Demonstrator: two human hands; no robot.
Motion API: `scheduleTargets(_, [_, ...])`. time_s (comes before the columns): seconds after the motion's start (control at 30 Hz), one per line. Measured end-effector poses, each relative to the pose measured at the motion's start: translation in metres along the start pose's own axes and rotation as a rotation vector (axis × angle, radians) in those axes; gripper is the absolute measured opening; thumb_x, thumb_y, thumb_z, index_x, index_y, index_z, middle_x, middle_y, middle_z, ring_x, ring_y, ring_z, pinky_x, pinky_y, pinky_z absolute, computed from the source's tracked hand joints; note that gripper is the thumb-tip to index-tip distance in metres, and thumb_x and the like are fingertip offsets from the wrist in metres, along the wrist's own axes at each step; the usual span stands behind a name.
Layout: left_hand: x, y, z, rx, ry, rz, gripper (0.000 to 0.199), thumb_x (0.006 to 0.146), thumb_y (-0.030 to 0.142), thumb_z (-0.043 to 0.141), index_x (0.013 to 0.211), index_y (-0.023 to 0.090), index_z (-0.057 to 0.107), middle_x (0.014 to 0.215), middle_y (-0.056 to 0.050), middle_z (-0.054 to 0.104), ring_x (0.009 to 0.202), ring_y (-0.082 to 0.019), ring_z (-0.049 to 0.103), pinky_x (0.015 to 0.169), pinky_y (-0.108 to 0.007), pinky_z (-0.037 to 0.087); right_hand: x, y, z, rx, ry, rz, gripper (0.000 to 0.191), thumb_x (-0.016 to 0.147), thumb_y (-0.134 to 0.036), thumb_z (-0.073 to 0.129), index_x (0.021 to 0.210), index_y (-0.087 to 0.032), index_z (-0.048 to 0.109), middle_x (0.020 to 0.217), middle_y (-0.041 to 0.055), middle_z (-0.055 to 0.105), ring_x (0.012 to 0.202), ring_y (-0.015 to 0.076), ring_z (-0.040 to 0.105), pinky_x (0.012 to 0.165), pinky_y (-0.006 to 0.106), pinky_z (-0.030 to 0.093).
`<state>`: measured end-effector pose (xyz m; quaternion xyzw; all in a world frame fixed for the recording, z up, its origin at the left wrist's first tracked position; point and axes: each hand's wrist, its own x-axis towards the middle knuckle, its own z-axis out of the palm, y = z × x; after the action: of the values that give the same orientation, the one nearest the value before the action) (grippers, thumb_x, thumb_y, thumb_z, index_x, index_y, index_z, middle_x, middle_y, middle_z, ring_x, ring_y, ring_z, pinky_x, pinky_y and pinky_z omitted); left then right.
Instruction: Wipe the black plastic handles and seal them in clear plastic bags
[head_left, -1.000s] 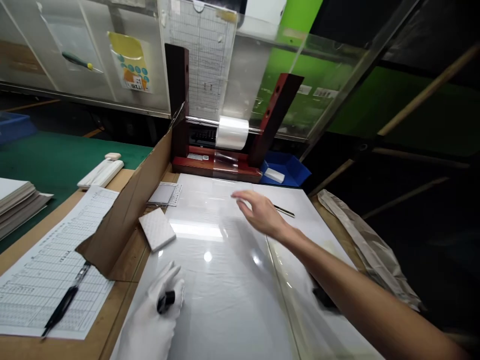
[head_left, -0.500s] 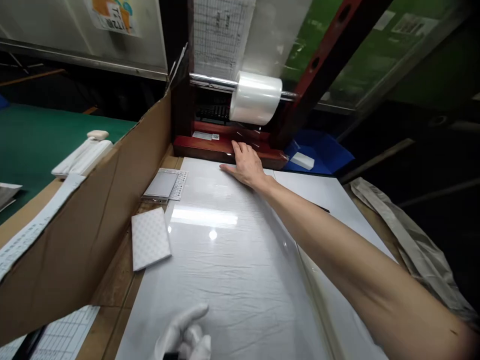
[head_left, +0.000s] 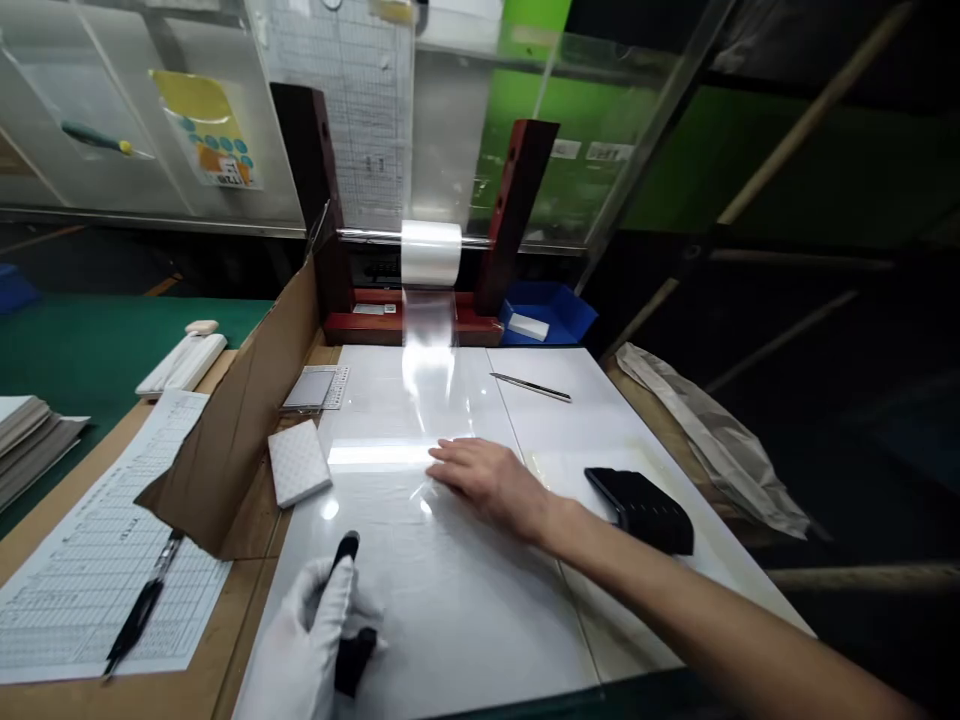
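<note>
My left hand (head_left: 311,625), in a white glove, is closed around a black, stick-like tool (head_left: 346,550); its working end cannot be made out. A second dark part shows below the fingers. My bare right hand (head_left: 491,485) is low over the white work surface (head_left: 450,610), fingers together and pointing left, pinching the end of a clear plastic film (head_left: 429,335). That film runs down from the roll (head_left: 431,252) on a metal rod between dark red uprights. A small white patterned pad (head_left: 298,462) lies left of the hands.
A cardboard divider (head_left: 255,420) stands on the left, beside a printed sheet (head_left: 97,570) with a pen (head_left: 142,610). On the right lie a slim cutter knife (head_left: 532,387) and a black case-like object (head_left: 641,510). A blue bin (head_left: 559,308) sits behind.
My right hand has come back from the roll's base toward me, and a strip of film now stretches from the roll. My left hand has risen into view with the black tool.
</note>
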<state>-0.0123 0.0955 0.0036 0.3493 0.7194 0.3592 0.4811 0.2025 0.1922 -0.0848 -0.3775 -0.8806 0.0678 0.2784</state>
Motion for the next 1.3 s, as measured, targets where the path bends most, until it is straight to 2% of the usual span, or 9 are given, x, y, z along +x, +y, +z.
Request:
scheduleTargets(0.1, [0.004,0.003,-0.003,0.094,0.049,0.031,0.049,0.071,0.068,0.074,0.074,0.020,0.060,0.066,0.001,0.066,0.050,-0.014,0.055,0.047,-0.026,0.046,-0.043,-0.043,0.000,0.010,0.102,-0.016,0.021,0.097,-0.010,0.056,0.111,-0.015,0.070,0.137,0.0150,0.063,0.131,0.0290,0.056,0.102,0.047,0.055])
scheduleTargets(0.3, [-0.007,0.006,0.000,0.334,-0.019,0.205,0.050,0.070,0.070,0.073,0.073,0.021,0.063,0.066,0.003,0.056,0.064,-0.014,0.050,0.055,-0.022,0.041,-0.097,-0.099,0.005,0.162,0.123,-0.081,0.028,0.097,-0.004,0.050,0.121,-0.008,0.064,0.122,0.0118,0.072,0.116,0.0217,0.062,0.101,0.036,0.056])
scheduleTargets(0.47, [-0.001,0.020,0.041,0.264,-0.219,0.250,0.049,0.082,0.067,0.063,0.071,0.019,0.058,0.067,0.003,0.055,0.066,-0.014,0.050,0.059,-0.023,0.041,-0.111,-0.119,0.006,0.217,0.124,-0.044,0.027,0.100,-0.010,0.045,0.120,-0.009,0.064,0.120,0.0118,0.072,0.113,0.0226,0.062,0.095,0.036,0.059])
scheduleTargets(0.6, [0.036,0.018,0.074,0.374,-0.218,0.341,0.045,0.086,0.059,0.060,0.065,0.020,0.055,0.063,0.002,0.053,0.064,-0.015,0.051,0.062,-0.026,0.042,-0.113,-0.126,0.004,0.246,0.131,-0.032,0.027,0.099,-0.009,0.045,0.118,-0.008,0.064,0.119,0.0139,0.072,0.113,0.0247,0.063,0.094,0.039,0.059])
scheduleTargets(0.7, [0.055,0.000,0.072,0.422,-0.238,0.327,0.035,0.085,0.049,0.061,0.094,0.017,0.069,0.071,-0.003,0.066,0.069,-0.020,0.062,0.068,-0.031,0.050,-0.115,-0.123,0.004,0.256,0.144,-0.002,0.029,0.095,-0.006,0.047,0.119,-0.008,0.063,0.119,0.0140,0.072,0.113,0.0248,0.062,0.096,0.040,0.058])
scheduleTargets(0.8, [0.051,-0.025,0.046,0.460,-0.306,0.339,0.043,0.088,0.039,0.055,0.125,0.019,0.064,0.093,-0.007,0.075,0.087,-0.024,0.071,0.085,-0.039,0.055,-0.116,-0.116,0.001,0.277,0.141,0.032,0.031,0.092,-0.005,0.050,0.120,-0.010,0.063,0.122,0.0132,0.070,0.114,0.0236,0.061,0.098,0.039,0.057])
scheduleTargets(0.97, [0.030,-0.045,0.009,0.595,-0.647,0.639,0.035,0.092,0.030,0.054,0.123,0.028,0.069,0.139,-0.007,0.063,0.131,-0.026,0.056,0.116,-0.044,0.041,-0.098,-0.100,-0.015,0.320,0.154,0.076,0.026,0.096,-0.010,0.053,0.117,-0.014,0.066,0.123,0.0114,0.070,0.115,0.0233,0.061,0.097,0.040,0.055])
scheduleTargets(1.17, [0.039,-0.027,0.031,0.450,-0.333,0.512,0.027,0.093,0.044,0.061,0.094,0.021,0.073,0.092,-0.006,0.075,0.089,-0.022,0.070,0.083,-0.032,0.055,-0.053,-0.054,-0.036,0.569,0.155,0.420,0.038,0.096,-0.026,0.066,0.134,-0.023,0.060,0.119,0.0068,0.072,0.111,0.0211,0.066,0.095,0.043,0.056])
scheduleTargets(1.3, [0.070,-0.012,0.051,0.663,-0.163,0.580,0.037,0.098,0.049,0.047,0.089,0.020,0.069,0.086,-0.002,0.071,0.080,-0.018,0.066,0.073,-0.028,0.051,-0.031,-0.011,-0.023,0.573,0.083,0.703,0.042,0.096,-0.030,0.067,0.137,-0.025,0.059,0.112,0.0021,0.075,0.105,0.0173,0.070,0.093,0.034,0.057])
